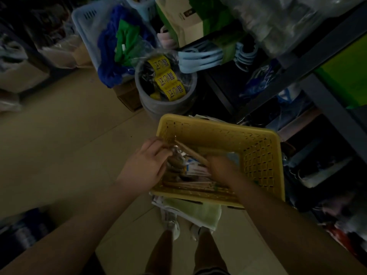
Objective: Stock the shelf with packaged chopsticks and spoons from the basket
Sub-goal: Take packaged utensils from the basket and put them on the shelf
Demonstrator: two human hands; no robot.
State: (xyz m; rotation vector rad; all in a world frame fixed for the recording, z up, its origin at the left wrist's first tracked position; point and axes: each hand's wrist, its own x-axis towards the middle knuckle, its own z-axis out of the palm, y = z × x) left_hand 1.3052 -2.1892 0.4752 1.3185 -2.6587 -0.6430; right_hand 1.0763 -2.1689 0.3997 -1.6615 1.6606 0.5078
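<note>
Head view: left hand (145, 163) grip pinches a packaged chopstick bundle (191, 153), long axis 10-to-4 o'clock, inside the yellow basket (260, 155). Right hand (222, 169) blurred, grip unclear, touching its lower end. Shelf (325, 108) at 2 o'clock.

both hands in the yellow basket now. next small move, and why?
Probably lift the chopstick pack clear of the yellow basket and toward the shelf on the right. Both the left hand and right hand are down among the packs; the right looks closed on that pack, though it is blurred. Nothing has left the basket yet.
</note>
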